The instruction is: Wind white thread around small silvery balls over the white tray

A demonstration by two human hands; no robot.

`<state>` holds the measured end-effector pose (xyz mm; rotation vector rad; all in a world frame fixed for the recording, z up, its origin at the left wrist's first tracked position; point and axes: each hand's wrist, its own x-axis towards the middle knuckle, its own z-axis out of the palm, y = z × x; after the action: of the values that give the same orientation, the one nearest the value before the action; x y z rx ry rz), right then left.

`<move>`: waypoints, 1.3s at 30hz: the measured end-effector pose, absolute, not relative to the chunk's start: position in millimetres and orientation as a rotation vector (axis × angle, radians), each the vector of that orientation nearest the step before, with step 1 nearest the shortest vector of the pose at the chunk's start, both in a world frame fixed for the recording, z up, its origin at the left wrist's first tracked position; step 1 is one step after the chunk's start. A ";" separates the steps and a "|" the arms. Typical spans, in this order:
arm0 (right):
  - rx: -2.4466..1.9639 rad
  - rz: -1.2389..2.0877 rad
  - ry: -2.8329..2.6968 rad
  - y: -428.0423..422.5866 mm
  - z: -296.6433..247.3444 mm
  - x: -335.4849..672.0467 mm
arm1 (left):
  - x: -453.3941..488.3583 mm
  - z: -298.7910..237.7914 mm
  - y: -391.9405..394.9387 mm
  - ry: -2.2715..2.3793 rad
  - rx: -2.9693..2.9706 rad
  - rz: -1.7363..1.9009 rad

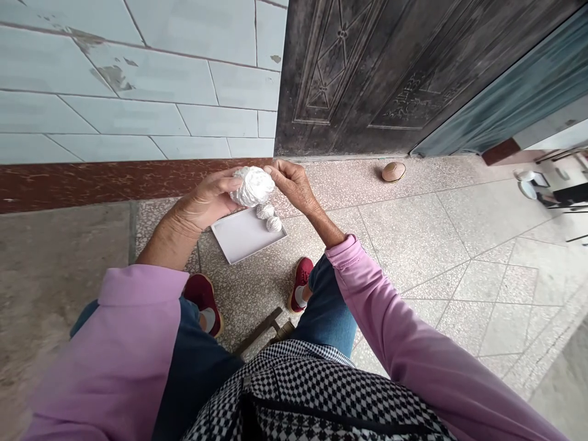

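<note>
My left hand (206, 199) cups a crumpled white ball (250, 187), likely paper or foil, from the left side. My right hand (291, 184) pinches its upper right side with the fingertips. Just below the ball, two small silvery crumpled balls (265, 211) (274, 224) rest on a shallow white tray (239, 239). The tray lies on the speckled terrazzo floor (349, 226), in front of my red shoes (301, 283). The ball hides the tray's far corner from view.
A dark embossed metal door (367, 73) and a pale tiled wall (138, 86) with a red-brown skirting (92, 182) stand ahead. A small round tan object (394, 172) lies by the door. A checkered cloth (294, 392) covers my lap, above a wooden stool part (261, 331).
</note>
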<state>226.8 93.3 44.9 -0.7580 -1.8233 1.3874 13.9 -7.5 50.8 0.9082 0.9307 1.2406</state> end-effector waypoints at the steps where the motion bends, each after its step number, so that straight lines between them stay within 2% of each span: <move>1: -0.771 1.387 -1.825 93.9 43.2 225.5 | 13.8 51.1 -6.0 0.914 0.915 1.272; 11: -0.815 1.328 -2.016 86.0 39.1 223.1 | 13.6 34.5 18.7 0.973 0.917 1.491; 16: -0.899 1.378 -2.176 70.9 48.3 224.8 | 8.2 26.6 23.4 1.173 0.937 1.622; 25: -0.872 1.484 -2.066 63.9 69.5 233.1 | 10.2 49.7 4.8 1.550 1.158 1.325; 34: -0.846 1.474 -1.839 83.4 68.0 236.1 | 11.5 67.4 -16.4 1.214 1.102 0.981; 39: -0.916 1.513 -1.785 81.1 62.4 230.7 | 11.3 69.7 -17.6 1.110 1.084 1.020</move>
<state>230.7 81.1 62.4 -0.9156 -1.7850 1.5129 11.3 -17.6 69.7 1.0838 1.1105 1.0204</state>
